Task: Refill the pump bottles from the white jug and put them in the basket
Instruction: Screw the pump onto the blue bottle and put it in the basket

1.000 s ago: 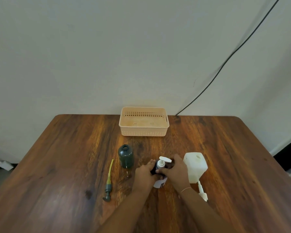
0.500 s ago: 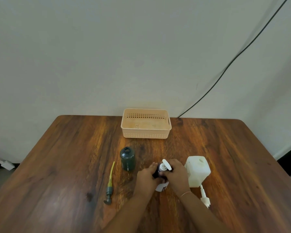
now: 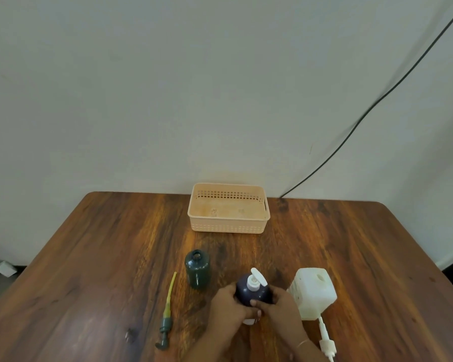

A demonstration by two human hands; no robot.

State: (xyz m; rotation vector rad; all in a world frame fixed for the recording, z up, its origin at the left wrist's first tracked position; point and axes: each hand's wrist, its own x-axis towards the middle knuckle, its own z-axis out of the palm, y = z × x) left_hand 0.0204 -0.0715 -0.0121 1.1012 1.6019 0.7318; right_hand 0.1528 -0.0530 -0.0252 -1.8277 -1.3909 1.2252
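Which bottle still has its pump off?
The green bottle, standing open-necked left of the hands; its pump lies on the table. The dark bottle being held has a white pump fitted.

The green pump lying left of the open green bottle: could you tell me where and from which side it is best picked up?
Grip the green pump at its thick collar near the head, coming from above. It lies flat on the table, and its thin yellowish tube would likely flex.

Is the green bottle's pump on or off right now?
Off. The green bottle stands upright with a bare open neck; its green pump lies flat on the table beside it.
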